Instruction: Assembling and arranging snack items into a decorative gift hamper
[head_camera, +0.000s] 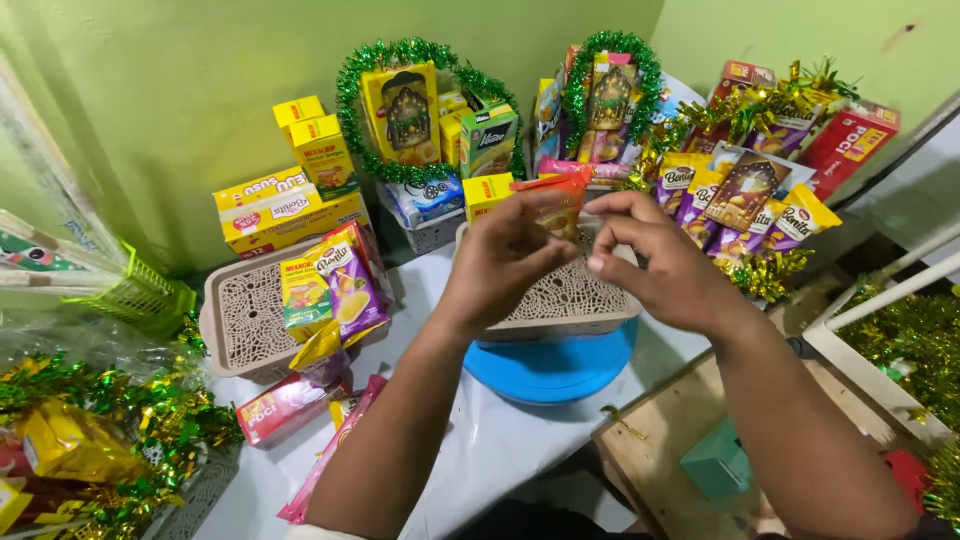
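My left hand (500, 262) and my right hand (655, 262) are raised together over a beige lattice basket (572, 298) that rests on a blue round stand (552, 368). Between the fingertips of both hands is an orange snack packet (556, 203), pinched at its lower edge. The packet hides part of the basket's back wall. Behind it stand two gift baskets ringed with green tinsel (412, 112), filled with yellow boxes.
A second beige basket (250, 318) at the left holds purple and yellow snack packs. Yellow cartons are stacked behind it. Snack packets with gold tinsel lie at the right (745, 200). A red pack (285, 408) lies on the white tabletop. A green basket (150, 292) sits far left.
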